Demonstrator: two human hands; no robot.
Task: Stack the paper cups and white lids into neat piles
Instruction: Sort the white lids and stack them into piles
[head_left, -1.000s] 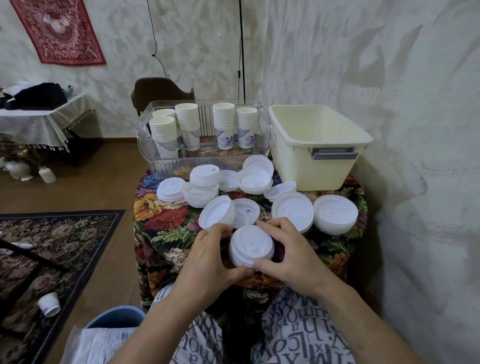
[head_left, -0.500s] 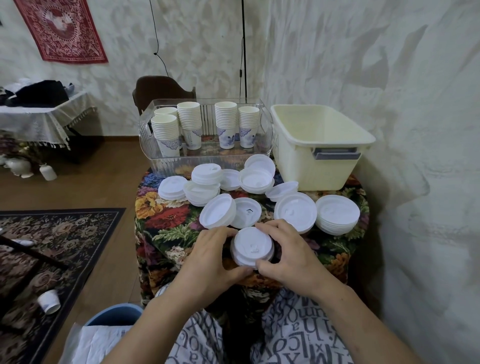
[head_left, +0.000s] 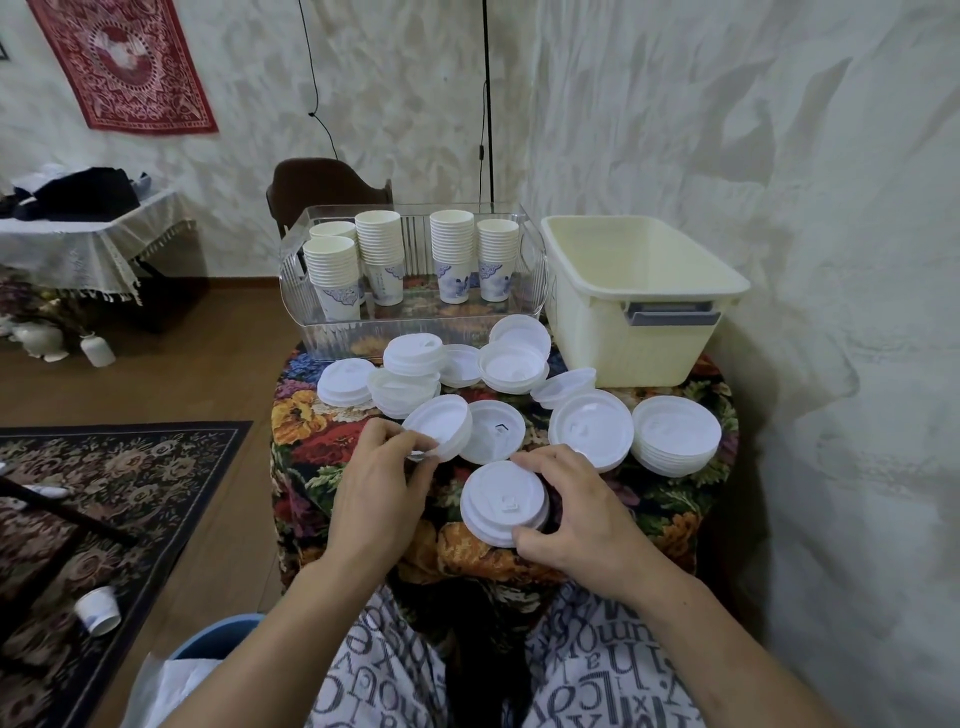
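From my head camera I see my little round table (head_left: 332, 457) with its flowery cloth. My right hand (head_left: 576, 514) curls around a small pile of lids (head_left: 503, 503) near the front edge. My thumb is at the front and my fingers are at the back, so the pile stays put. My left hand (head_left: 382, 483) reaches over to a tilted lid (head_left: 439, 426) just beside it and pinches its near rim with the fingertips.

More white lids (head_left: 589, 428) lie all around, some in short piles and some alone. The paper cups (head_left: 379, 254) already stand in neat stacks in the clear tray (head_left: 415, 332) at the back. The cream bin (head_left: 639, 317) sits to the right.

I think I am on the lid step now. Next I should lift the tilted lid, turn it flat, and set it right on top of my pile so the rims line up. It may slide off if I let go too soon.
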